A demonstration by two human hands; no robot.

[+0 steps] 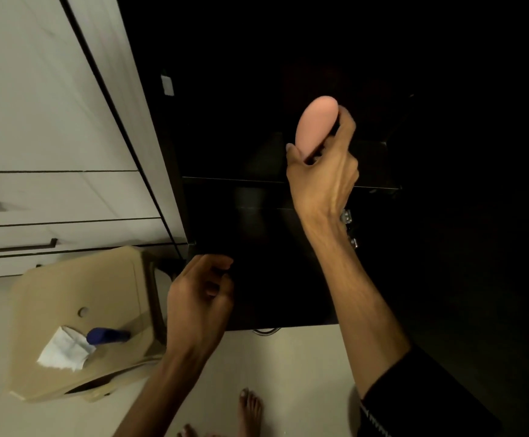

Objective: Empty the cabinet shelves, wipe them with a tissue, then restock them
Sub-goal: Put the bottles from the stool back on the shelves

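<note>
Head view: right hand [321,171] clasps pink oval object [315,124] above shelf edge [235,179]; left hand [197,298] loosely curled, empty.

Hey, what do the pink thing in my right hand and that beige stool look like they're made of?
Pink object in the right hand: probably matte silicone or soft plastic, judging by its smooth, rounded, seamless, glare-free surface. Beige stool: likely moulded plastic, with uniform colour, rounded edges and a moulded hole in the seat.
</note>
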